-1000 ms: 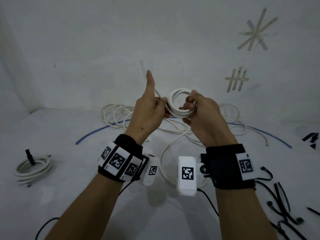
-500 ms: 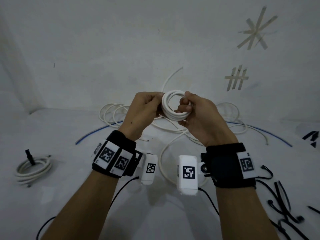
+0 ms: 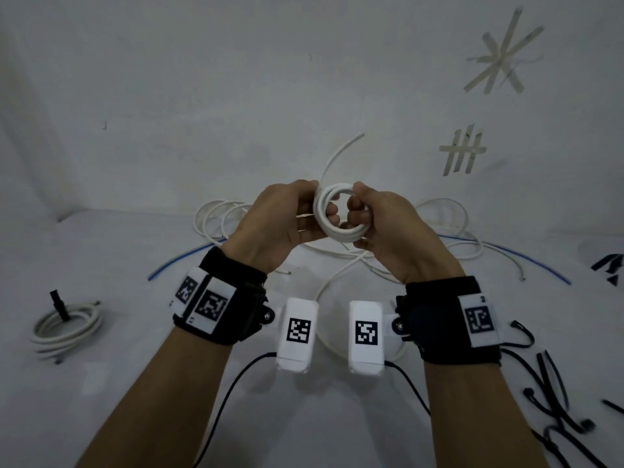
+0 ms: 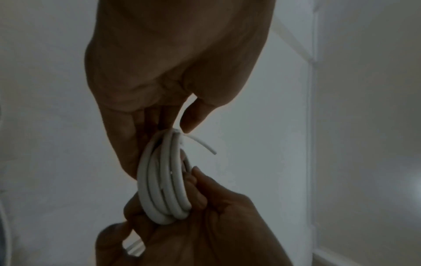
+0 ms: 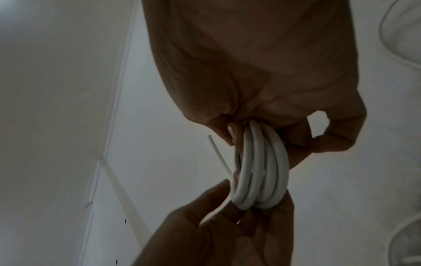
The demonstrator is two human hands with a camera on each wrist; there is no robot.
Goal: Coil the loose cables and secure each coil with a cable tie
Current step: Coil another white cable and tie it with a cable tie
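Observation:
A small white cable coil of several turns is held in the air between both hands. My left hand grips its left side with curled fingers, and my right hand grips its right side with fingers through the ring. A free end of the cable arcs up from the top of the coil. The left wrist view shows the coil edge-on, pinched above by my left hand. In the right wrist view the coil is under my right hand. More white cable hangs below the hands toward the table.
A finished white coil with a black tie lies at the left. Loose white cable loops and a blue cable lie behind the hands. Several black cable ties lie at the right front. Tape marks are on the wall.
My left index finger pointed up with the cable end a second ago; it has curled down onto the coil. The free end now arcs up to the right, and the coil sits slightly tighter.

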